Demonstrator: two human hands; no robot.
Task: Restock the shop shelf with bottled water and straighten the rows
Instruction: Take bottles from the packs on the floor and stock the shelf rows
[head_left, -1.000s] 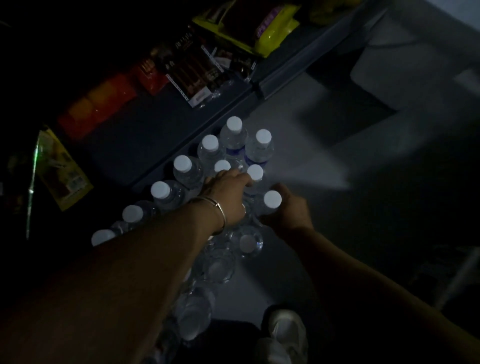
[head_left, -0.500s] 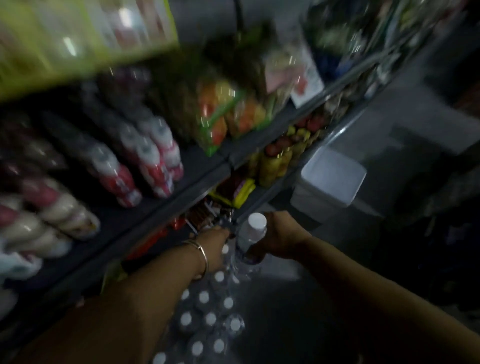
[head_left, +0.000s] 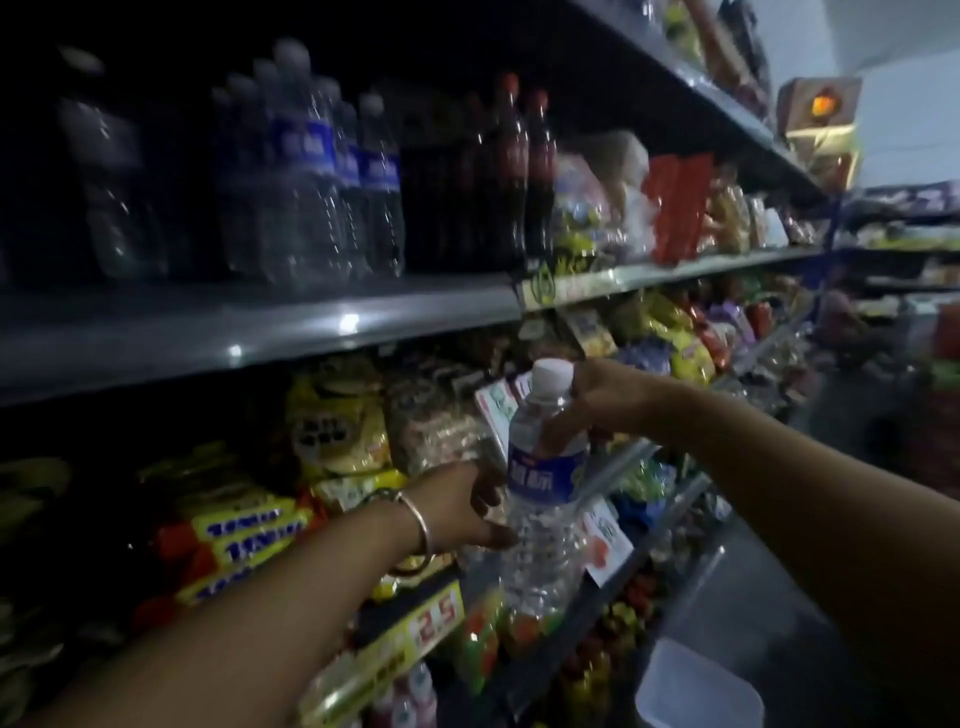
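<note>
Since half a second ago the view has swung up from the floor pack to the shelves, and the water bottle (head_left: 545, 483) has come up with it, now held in the air in front of the snack shelf at about the level of the hands. The right hand (head_left: 605, 397) is closed around the bottle's neck and shoulder just under the white cap (head_left: 553, 375), gripping it from the right side. The left hand (head_left: 470, 506), with a metal bangle (head_left: 418, 525) on the wrist, reaches in from the left with its fingers (head_left: 496, 535) touching the lower body of the bottle below the blue label; they lie against the plastic, but the blur makes it hard to tell whether they wrap it fully. The bottle stands nearly upright, leaning slightly, its cap uppermost.

Above and to the left, on the grey metal shelf (head_left: 322, 322), a row of bottled water (head_left: 332, 176) with the same blue labels stands upright, in deep shadow. Just to the right of that row are dark soda bottles (head_left: 514, 166) with red caps. Below that shelf, behind the hands, are packed snack bags (head_left: 337, 431), and yellow packets (head_left: 249, 535) lie stacked to the left. A yellow price tag (head_left: 436, 618) hangs on the shelf edge beneath the left wrist. A white tub (head_left: 696, 691) sits on the floor at lower right
</note>
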